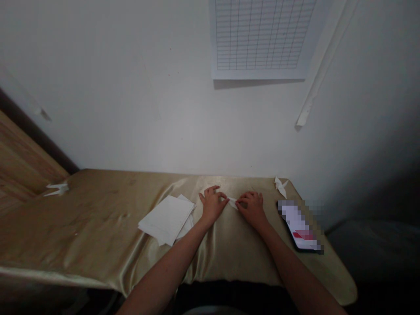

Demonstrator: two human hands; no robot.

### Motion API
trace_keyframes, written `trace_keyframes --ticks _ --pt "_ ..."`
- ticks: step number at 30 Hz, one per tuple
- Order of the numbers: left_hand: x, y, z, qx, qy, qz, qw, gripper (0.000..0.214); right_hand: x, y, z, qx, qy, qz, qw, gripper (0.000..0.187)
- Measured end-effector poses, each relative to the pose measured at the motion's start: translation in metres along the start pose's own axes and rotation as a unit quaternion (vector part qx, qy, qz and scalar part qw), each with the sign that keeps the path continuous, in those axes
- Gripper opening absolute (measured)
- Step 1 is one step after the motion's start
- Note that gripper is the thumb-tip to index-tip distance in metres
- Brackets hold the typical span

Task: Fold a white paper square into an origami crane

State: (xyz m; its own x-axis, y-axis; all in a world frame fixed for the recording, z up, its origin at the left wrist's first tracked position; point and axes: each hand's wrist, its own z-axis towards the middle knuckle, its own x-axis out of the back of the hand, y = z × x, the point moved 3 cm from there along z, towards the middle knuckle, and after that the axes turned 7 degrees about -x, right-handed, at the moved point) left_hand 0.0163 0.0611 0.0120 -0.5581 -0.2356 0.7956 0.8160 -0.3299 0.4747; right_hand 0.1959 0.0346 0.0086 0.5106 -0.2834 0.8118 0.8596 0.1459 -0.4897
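- Looking forward and down from the head view, both forearms reach onto a table (98, 223) draped in gold satin cloth, with the hands close together near its far edge.
- Holding a small folded white paper (232, 203) between them, the left hand (212, 205) and right hand (252, 209) come in from either side, apparently to keep it steady against the slippery cloth.
- Pointing toward the lower right, the paper's long axis runs diagonally between the hands, and it lies flat or nearly so, mostly hidden by the fingers.
- Closing narrowly, the left fingers (218, 190) and right fingers (244, 196) curl inward and meet the paper; in this dim view, I cannot tell whether either hand pinches it firmly.
- Lying just left of the left hand, a stack of white paper sheets (166, 220) sits within easy reach, slightly fanned.
- Resting beyond the right hand, a white origami crane (281, 187) stands near the far edge, and a pixelated smartphone (299, 225) lies near the right edge.
- Sitting at the far left edge, a second white origami crane (57, 189) lies beside a wooden panel (22, 166).
- Rising behind the table, a white wall (131, 96) carries a printed grid chart (259, 37).
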Motion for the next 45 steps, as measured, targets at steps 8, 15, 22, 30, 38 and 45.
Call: trace_keyframes --ticks 8,15,22,30,38,45 --pt "0.0 0.001 0.0 0.023 -0.001 -0.001 1.0 0.005 0.0 -0.003 -0.002 -0.019 0.009 -0.002 1.0 0.017" --pt "-0.002 0.001 -0.001 0.052 -0.014 0.003 0.999 0.009 0.001 -0.004 -0.002 -0.016 0.014 0.001 1.0 0.02" --pt "0.0 0.005 -0.001 0.05 -0.024 -0.008 0.998 0.008 0.004 -0.005 -0.004 -0.009 0.029 0.007 1.0 0.024" --pt "0.001 0.007 -0.001 0.052 -0.006 -0.019 0.998 0.005 0.003 -0.007 -0.005 0.003 0.037 -0.028 0.999 0.021" --pt "0.006 0.003 0.0 0.054 -0.039 0.001 0.998 0.005 0.007 -0.015 -0.008 0.034 0.048 -0.067 0.996 0.017" --pt "0.004 0.001 -0.002 0.04 -0.041 0.026 0.998 0.006 0.009 -0.02 -0.01 0.06 0.04 -0.086 0.994 0.013"
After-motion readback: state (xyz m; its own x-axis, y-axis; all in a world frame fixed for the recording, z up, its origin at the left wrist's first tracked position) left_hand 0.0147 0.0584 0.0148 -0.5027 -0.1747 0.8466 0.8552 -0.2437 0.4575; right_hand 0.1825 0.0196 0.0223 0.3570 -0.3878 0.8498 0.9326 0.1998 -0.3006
